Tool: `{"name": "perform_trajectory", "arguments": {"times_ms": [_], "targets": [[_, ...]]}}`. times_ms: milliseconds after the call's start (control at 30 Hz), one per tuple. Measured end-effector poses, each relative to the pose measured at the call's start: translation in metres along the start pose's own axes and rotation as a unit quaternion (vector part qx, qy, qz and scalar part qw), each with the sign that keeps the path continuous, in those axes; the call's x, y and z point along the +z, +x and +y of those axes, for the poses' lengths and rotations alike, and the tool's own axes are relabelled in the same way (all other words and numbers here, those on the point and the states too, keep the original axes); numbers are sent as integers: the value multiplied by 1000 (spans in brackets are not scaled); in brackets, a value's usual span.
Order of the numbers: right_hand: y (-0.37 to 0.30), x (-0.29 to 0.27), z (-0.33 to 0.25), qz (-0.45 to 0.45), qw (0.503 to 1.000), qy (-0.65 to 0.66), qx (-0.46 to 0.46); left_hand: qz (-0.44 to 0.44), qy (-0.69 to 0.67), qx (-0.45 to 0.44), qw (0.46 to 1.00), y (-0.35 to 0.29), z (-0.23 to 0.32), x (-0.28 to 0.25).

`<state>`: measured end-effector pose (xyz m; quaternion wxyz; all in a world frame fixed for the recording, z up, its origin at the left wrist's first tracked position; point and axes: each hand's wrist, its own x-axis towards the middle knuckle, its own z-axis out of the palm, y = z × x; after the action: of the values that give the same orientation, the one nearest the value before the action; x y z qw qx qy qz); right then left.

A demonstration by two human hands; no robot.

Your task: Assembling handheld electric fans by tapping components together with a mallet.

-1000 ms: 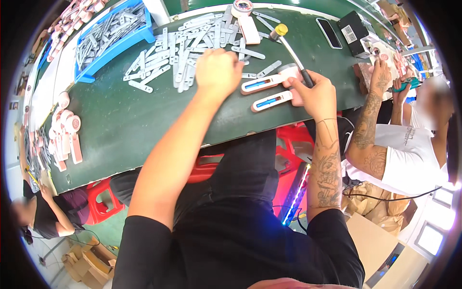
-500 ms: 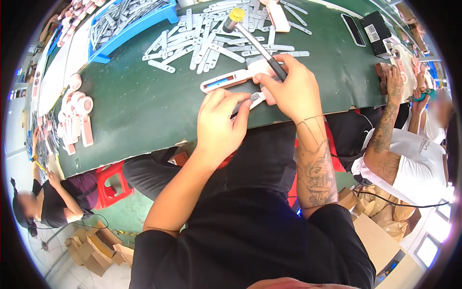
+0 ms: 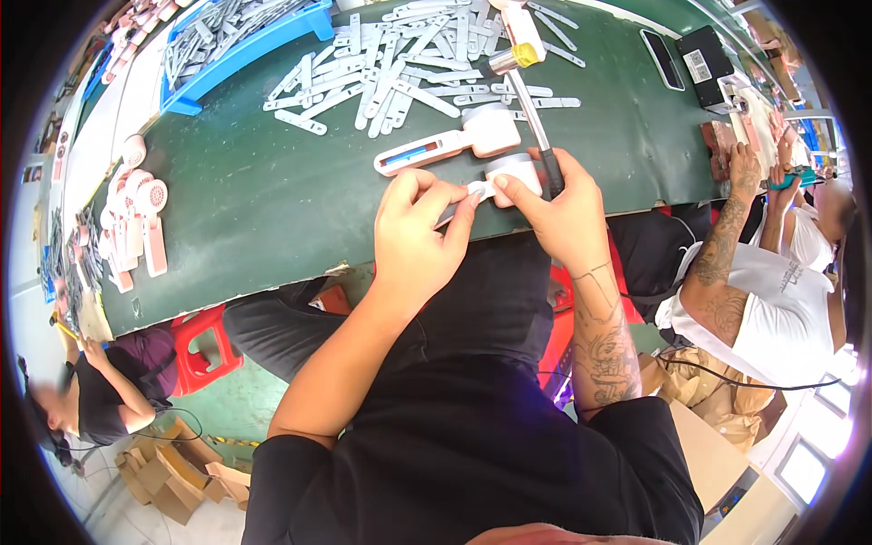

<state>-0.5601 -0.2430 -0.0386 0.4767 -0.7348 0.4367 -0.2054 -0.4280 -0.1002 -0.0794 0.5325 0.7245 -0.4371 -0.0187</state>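
My left hand [image 3: 418, 222] pinches the handle end of a pale pink handheld device, its thumb and forefinger on a grey strip there; most of the handle is hidden by the fingers. The device's round head [image 3: 516, 173], with a grey rim, rests against the thumb of my right hand [image 3: 572, 213]. That same hand also grips a hammer [image 3: 532, 113] by its black handle, the yellow-faced head pointing away from me. Just beyond lies a second pink device [image 3: 427, 154], its handle slot uncovered and something blue inside.
Loose grey strips [image 3: 391, 82] are spread at the far middle, with more in a blue tray [image 3: 250, 56] at far left. Several pink devices [image 3: 136, 213] cluster on the left. A phone [image 3: 663, 59] and black box [image 3: 708, 68] stand at far right. Co-workers sit either side.
The hammer has swung, its head moving right and its handle more upright. My right hand has shifted slightly right and down, showing the held device's head.
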Motion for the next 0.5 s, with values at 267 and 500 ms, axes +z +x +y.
{"name": "perform_trajectory", "arguments": {"times_ms": [267,500], "targets": [[-23,-16,16,51,974,-90,-203,-6,-42,-3,999,-3,-7,-1],[-79,-69,-6,-71,978,-152,-123,2,-63,-6,998,-5,-9,2]]}}
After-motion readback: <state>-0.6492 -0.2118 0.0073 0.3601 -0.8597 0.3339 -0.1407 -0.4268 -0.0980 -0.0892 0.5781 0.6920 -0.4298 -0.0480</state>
